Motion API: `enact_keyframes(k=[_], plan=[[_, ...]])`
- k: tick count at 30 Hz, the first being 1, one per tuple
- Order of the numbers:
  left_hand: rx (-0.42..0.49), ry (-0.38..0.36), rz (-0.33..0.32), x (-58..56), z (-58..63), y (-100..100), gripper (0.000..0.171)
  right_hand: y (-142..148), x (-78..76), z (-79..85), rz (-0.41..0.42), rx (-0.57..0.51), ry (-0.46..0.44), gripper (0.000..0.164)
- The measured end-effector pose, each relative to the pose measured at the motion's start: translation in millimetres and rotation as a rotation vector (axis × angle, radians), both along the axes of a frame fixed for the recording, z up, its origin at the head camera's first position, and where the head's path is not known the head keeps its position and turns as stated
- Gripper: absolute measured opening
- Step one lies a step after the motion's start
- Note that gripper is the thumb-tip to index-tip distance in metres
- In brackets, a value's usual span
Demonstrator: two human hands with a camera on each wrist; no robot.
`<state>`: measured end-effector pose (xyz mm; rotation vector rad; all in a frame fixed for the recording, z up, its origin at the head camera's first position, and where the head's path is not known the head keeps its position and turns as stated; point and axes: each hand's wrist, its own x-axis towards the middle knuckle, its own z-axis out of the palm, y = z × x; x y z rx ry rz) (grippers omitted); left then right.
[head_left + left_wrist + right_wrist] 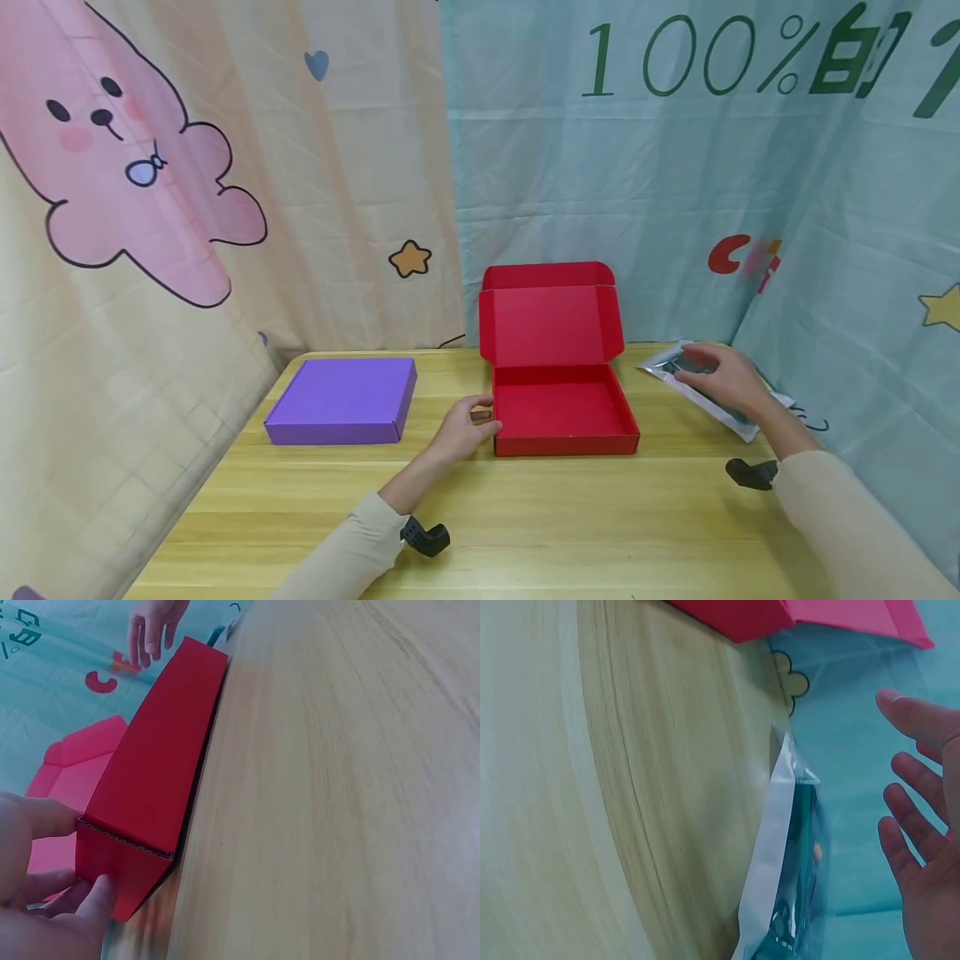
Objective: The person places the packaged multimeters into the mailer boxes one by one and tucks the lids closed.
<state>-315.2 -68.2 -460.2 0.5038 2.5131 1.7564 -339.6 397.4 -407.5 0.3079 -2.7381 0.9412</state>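
A red cardboard box (pixel 566 408) stands on the table with its lid raised at the back and nothing inside. My left hand (pixel 465 429) holds its left wall near the front corner. In the left wrist view, one fingertip is at the top of the corner and other fingers (pixel 97 900) lie against the side wall. To the right lies a silvery, clear-fronted bag (pixel 708 387) with something dark teal inside. My right hand (pixel 723 379) hovers over it, fingers loosely bent and spread; in the right wrist view there is a gap between that hand (pixel 937 825) and the bag (pixel 772 855).
A closed purple box (pixel 341 400) sits on the left of the wooden table (pixel 525 517). Dark thin cords (pixel 813 421) show beside the bag at the right edge. Printed curtains (pixel 360 167) hang close behind the table and along both sides.
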Motion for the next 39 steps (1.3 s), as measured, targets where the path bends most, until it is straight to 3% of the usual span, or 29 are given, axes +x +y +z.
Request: enact_keyframes(k=[14, 25, 39], plan=[[0.186, -0.126, 0.021, 3.1, -3.4, 4, 0.051, 50, 0.7, -24.6, -0.123, -0.024, -0.140, 0.081], [0.220, -0.147, 0.040, 1.8, -6.5, 6, 0.049, 81, 3.7, -36.4, -0.142, 0.043, -0.215, 0.095], [0.256, -0.146, 0.030, 3.9, -5.6, 7, 0.048, 89, -3.4, -49.8, -0.141, 0.102, -0.348, 0.123]])
